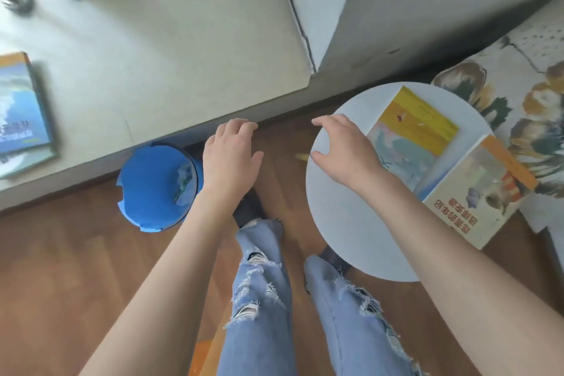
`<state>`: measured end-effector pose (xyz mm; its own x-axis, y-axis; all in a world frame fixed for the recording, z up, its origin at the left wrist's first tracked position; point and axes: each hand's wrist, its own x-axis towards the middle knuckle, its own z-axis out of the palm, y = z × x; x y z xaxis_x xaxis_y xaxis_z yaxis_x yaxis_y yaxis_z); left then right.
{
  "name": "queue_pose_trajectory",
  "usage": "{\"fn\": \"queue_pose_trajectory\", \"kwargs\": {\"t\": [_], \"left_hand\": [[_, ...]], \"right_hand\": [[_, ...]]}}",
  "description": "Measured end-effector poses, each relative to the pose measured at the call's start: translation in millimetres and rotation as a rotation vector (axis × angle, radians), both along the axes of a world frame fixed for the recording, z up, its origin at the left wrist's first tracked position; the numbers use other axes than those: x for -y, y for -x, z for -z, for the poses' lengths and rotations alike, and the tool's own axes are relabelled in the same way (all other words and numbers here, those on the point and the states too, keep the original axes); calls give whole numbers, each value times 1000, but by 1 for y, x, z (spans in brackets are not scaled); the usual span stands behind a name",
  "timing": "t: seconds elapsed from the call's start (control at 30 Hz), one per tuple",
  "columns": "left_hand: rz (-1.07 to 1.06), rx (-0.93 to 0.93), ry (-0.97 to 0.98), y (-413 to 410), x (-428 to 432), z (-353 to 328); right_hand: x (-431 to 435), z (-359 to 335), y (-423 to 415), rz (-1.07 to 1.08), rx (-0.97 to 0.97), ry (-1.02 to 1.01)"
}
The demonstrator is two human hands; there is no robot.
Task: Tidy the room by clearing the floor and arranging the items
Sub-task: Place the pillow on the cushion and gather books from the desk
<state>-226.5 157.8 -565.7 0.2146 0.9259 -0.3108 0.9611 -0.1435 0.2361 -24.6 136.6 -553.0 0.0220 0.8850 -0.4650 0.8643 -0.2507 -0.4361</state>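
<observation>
The step in hand is judged to be the clearing of the wooden floor (61, 268) to the left of the round white surface (345, 223). It would best be done by working outward from that surface, large things first and small litter last. The blue bin (146, 192), set well to the left of the surface and lined with a blue bag in which crumpled waste is seen, is best left there so that scraps can be dropped in without a step being taken. Two books are laid askew on the right part of the surface. The yellow-covered book (415, 131) lies toward the far side, and the orange-edged book (476, 189) appears to overlap it and overhangs the right rim. They would be better squared into one stack well inside the rim, so that nothing slides back to the floor. The left hand (232, 159) is held out over the floor between bin and surface, fingers relaxed and bent downward, nothing held. The right hand (345, 152) is held at the surface's left rim, fingers loosely spread and curved, also empty; whether it touches the top cannot be told. A small yellow scrap (300, 156) lies on the floor just beside the surface's left rim. It looks thin and light, so a fingertip pinch is advised rather than a sweep. What it is cannot be told.
</observation>
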Motion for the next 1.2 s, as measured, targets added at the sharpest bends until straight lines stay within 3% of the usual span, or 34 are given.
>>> {"fn": "queue_pose_trajectory", "kwargs": {"t": [0.53, 1.03, 1.2], "left_hand": [[-316, 15, -18, 153, -40, 7], [-630, -22, -57, 331, -60, 34], [-901, 67, 0, 382, -64, 50]], "right_hand": [[-110, 5, 163, -337, -11, 8], [-174, 40, 342, -391, -203, 86], [-191, 58, 396, -306, -318, 168]]}}
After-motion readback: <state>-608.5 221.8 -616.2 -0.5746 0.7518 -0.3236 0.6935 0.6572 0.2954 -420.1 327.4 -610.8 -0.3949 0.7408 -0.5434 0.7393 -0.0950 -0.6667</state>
